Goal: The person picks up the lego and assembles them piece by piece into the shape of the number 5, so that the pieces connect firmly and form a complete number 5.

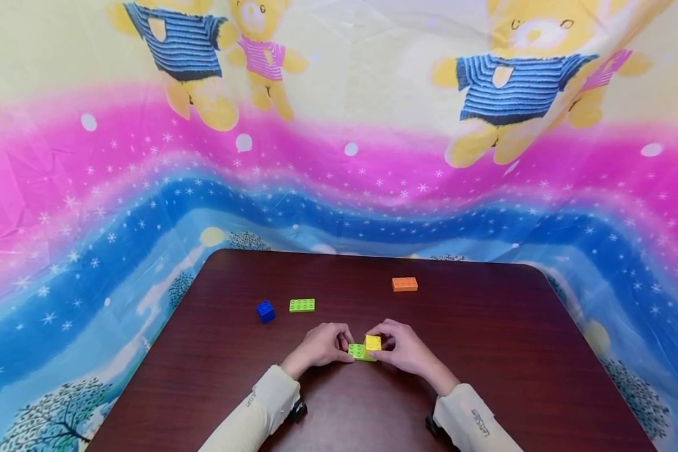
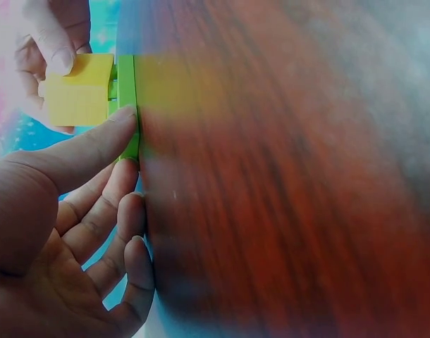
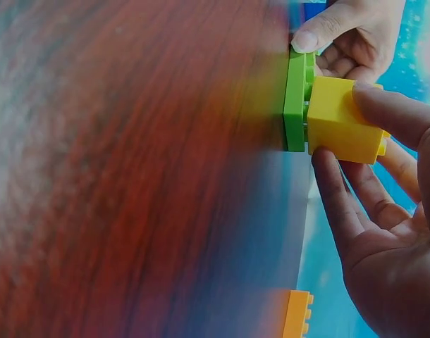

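Flat on the dark table lies a light green studded plate (image 1: 356, 351), its end pinched between thumb and fingers of my left hand (image 1: 321, 345). My right hand (image 1: 407, 348) grips a yellow block (image 1: 373, 343) with studs on top, thumb on one side and fingers on the other. The right wrist view shows the yellow block (image 3: 336, 116) over the near end of the green plate (image 3: 294, 105). Green studs still show in a narrow gap between the two. In the left wrist view, the left thumb presses the plate's side edge.
To the left on the table (image 1: 486, 333) are a dark blue block (image 1: 265, 312) and another light green studded plate (image 1: 302, 305). An orange studded brick (image 1: 404, 284) lies farther back, right of centre. A printed cloth (image 1: 339, 169) with bears hangs behind the table.
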Demonstrator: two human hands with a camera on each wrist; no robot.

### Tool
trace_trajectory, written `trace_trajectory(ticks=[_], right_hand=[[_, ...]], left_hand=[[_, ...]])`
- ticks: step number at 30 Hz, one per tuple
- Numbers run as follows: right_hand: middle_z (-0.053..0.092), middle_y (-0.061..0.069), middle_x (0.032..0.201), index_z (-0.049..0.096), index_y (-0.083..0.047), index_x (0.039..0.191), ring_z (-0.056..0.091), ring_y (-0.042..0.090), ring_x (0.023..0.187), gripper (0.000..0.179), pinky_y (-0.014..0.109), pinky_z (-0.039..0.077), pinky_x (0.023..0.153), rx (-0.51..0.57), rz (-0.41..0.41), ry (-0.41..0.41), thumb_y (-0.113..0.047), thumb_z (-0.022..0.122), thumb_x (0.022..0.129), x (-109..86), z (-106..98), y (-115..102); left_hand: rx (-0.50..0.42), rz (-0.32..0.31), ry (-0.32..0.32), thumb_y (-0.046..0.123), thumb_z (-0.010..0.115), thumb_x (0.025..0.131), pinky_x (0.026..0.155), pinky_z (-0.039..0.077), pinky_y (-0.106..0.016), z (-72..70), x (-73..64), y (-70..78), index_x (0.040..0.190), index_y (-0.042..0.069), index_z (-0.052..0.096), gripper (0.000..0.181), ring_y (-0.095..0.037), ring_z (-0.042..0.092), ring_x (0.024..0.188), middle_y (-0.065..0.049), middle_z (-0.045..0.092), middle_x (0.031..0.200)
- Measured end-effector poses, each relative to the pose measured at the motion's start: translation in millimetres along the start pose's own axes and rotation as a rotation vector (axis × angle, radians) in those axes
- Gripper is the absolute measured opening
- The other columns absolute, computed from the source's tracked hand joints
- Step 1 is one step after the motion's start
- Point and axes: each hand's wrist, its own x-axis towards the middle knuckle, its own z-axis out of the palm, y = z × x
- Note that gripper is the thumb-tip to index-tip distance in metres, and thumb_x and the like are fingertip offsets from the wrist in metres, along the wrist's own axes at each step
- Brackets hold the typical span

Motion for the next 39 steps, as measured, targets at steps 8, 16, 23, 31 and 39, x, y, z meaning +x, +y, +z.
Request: trace_trajectory(ticks=[8, 16, 23, 31, 39], right_hand=[[0.067, -0.004, 0.109, 0.075, -0.015, 0.119, 0.066, 0.015, 0.096, 0.036, 0.029, 0.062, 0.080, 0.001, 0.023, 0.003, -0.026, 0.085, 0.087, -0.3, 0.7, 3.3], [0.067, -0.003, 0.110, 0.074, -0.016, 0.119, 0.067, 0.018, 0.099, 0.035, 0.028, 0.062, 0.080, 0.028, 0.007, -0.007, -0.024, 0.085, 0.087, -0.8, 0.2, 6.4], [0.066, -0.003, 0.110, 0.074, -0.017, 0.120, 0.067, 0.018, 0.101, 0.034, 0.027, 0.062, 0.081, 0.041, 0.020, -0.015, -0.022, 0.085, 0.088, -1.3, 0.3, 7.7], [0.065, -0.004, 0.107, 0.074, -0.016, 0.121, 0.066, 0.015, 0.098, 0.036, 0.029, 0.062, 0.080, 0.023, 0.027, -0.010, -0.024, 0.085, 0.088, -1.7, -0.9, 5.6], [0.067, -0.002, 0.109, 0.074, -0.014, 0.123, 0.068, 0.015, 0.095, 0.037, 0.031, 0.062, 0.081, 0.031, 0.029, -0.025, -0.023, 0.084, 0.088, -1.6, -0.1, 6.1]], left_hand=[[0.000, -0.016, -0.004, 0.031, 0.093, 0.077, 0.071, 0.045, -0.022, 0.2, 0.7, 0.0, 0.090, 0.025, 0.070, 0.026, 0.004, 0.056, 0.070, 0.012, 0.069, 0.079], [-0.009, 0.009, -0.002, 0.029, 0.093, 0.077, 0.069, 0.045, -0.023, 0.6, 1.1, -0.8, 0.091, 0.023, 0.071, 0.027, 0.003, 0.057, 0.071, 0.011, 0.070, 0.079], [-0.011, 0.007, -0.004, 0.029, 0.093, 0.077, 0.068, 0.045, -0.023, 0.2, 1.6, -1.1, 0.091, 0.022, 0.071, 0.027, 0.003, 0.057, 0.070, 0.010, 0.070, 0.079], [-0.007, 0.002, -0.009, 0.030, 0.092, 0.078, 0.069, 0.045, -0.022, -0.9, 1.2, 0.3, 0.092, 0.024, 0.071, 0.026, 0.003, 0.056, 0.070, 0.012, 0.069, 0.079], [-0.006, 0.001, -0.014, 0.030, 0.092, 0.079, 0.069, 0.046, -0.023, -0.3, -0.1, -0.2, 0.093, 0.022, 0.071, 0.026, 0.002, 0.056, 0.070, 0.010, 0.069, 0.080]])
